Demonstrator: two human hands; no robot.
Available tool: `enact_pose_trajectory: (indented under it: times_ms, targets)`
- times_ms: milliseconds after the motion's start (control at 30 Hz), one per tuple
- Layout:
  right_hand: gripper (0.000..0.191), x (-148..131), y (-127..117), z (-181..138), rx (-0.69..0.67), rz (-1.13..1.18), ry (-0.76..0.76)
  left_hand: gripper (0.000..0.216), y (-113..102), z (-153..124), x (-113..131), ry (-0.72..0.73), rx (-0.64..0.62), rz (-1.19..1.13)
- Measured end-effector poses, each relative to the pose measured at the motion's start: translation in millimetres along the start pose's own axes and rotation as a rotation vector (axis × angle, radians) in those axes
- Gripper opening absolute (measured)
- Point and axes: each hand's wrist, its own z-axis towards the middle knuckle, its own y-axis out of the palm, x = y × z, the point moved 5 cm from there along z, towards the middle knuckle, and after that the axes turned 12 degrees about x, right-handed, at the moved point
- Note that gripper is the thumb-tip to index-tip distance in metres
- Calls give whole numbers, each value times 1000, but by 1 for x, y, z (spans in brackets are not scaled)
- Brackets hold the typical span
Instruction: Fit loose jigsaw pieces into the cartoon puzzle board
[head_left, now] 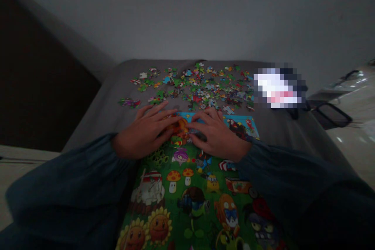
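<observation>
Both my hands rest on the upper edge of a colourful cartoon jigsaw puzzle (190, 195), whose assembled part shows mushrooms, sunflowers and other characters on green. My left hand (143, 133) lies flat with its fingertips on orange pieces near the middle of that edge. My right hand (215, 133) faces it, with its fingers spread on the pieces and nearly meeting my left fingertips. Neither hand shows a separate piece in its grip. Just beyond my fingertips lies a wide scatter of loose puzzle pieces (190, 86).
A grey fabric surface (99, 105) bears the puzzle and pieces, with a plain wall (187, 11) behind. A pixelated blurred patch (278, 86) hides something at the scatter's right. Dark sleeves (67, 187) cover my forearms. A pale object with black handles (345, 101) stands far right.
</observation>
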Motion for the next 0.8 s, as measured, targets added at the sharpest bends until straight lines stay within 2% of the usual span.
enact_pose_trajectory:
  times_ms: [133,300,533,667,800]
  targets:
    - [27,-4,-3,-3,-44,41,-80,42,-1,0,0,1,0,2]
    - [36,-5,-3,-4,-47,12,-103,42,-3,0,1,5,-2,4]
    - [24,-4,-15,-10,-94,90,-179,42,-4,0,2,-3,-10,8]
    - [25,-2,-19,-12,-96,67,-161,42,-3,0,2,10,8,-12]
    - [28,-2,-12,-9,-77,35,-99,42,-3,0,2,2,13,-23]
